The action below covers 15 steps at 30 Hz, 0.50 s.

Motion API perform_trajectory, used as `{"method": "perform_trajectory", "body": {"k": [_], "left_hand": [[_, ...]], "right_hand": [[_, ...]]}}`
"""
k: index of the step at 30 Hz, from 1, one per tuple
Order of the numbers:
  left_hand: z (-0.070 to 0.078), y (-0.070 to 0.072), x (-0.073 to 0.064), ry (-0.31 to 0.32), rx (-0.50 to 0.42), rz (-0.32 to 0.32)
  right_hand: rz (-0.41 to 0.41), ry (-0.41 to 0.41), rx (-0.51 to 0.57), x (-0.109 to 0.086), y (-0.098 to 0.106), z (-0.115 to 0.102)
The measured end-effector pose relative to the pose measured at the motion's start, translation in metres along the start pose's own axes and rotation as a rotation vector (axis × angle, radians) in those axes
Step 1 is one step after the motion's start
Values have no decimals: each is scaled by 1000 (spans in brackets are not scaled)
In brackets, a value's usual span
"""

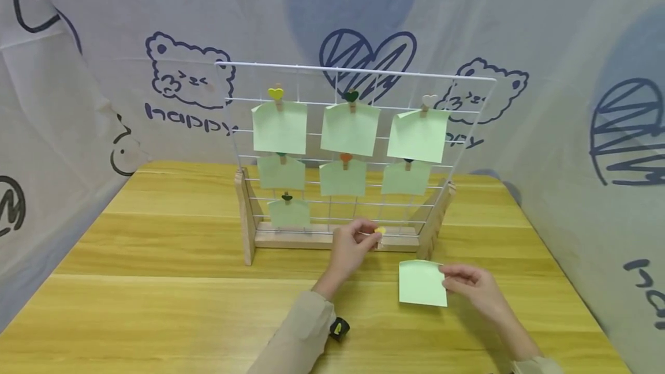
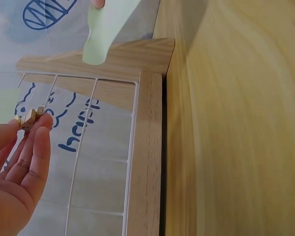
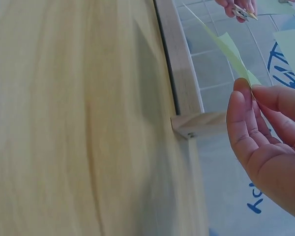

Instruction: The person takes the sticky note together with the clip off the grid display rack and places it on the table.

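My left hand pinches a small wooden clothespin with a yellow heart on it, in front of the lower part of the white wire grid. To the right, my right hand pinches the right edge of a pale green sticky note between thumb and fingers. In the right wrist view the note appears almost edge-on. Several green notes hang on the grid from heart clothespins: three in the top row, three in the middle, and one note at the lower left.
A wooden stand holds the grid upright on the wood-grain table. Beside the left sleeve is a small black object with a yellow mark. Behind everything hangs a pale cloth printed with hearts and bears.
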<state>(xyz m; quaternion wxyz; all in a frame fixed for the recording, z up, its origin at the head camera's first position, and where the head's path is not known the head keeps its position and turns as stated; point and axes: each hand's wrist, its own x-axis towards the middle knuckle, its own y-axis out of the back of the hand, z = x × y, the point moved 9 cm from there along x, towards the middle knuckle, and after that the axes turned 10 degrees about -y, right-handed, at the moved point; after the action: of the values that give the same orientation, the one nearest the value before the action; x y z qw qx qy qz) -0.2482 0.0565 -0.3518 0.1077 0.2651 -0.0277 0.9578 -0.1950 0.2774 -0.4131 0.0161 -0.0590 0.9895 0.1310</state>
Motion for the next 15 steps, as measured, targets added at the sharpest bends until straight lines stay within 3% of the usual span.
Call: {"method": "perform_trajectory", "body": {"k": [9, 15], "left_hand": [[-11, -11, -3, 104, -16, -20], [-19, -18, -3, 133, -32, -31]], "right_hand": [[-24, -38, -31, -6, 8, 9], [-68, -47, -17, -6, 14, 15]]}}
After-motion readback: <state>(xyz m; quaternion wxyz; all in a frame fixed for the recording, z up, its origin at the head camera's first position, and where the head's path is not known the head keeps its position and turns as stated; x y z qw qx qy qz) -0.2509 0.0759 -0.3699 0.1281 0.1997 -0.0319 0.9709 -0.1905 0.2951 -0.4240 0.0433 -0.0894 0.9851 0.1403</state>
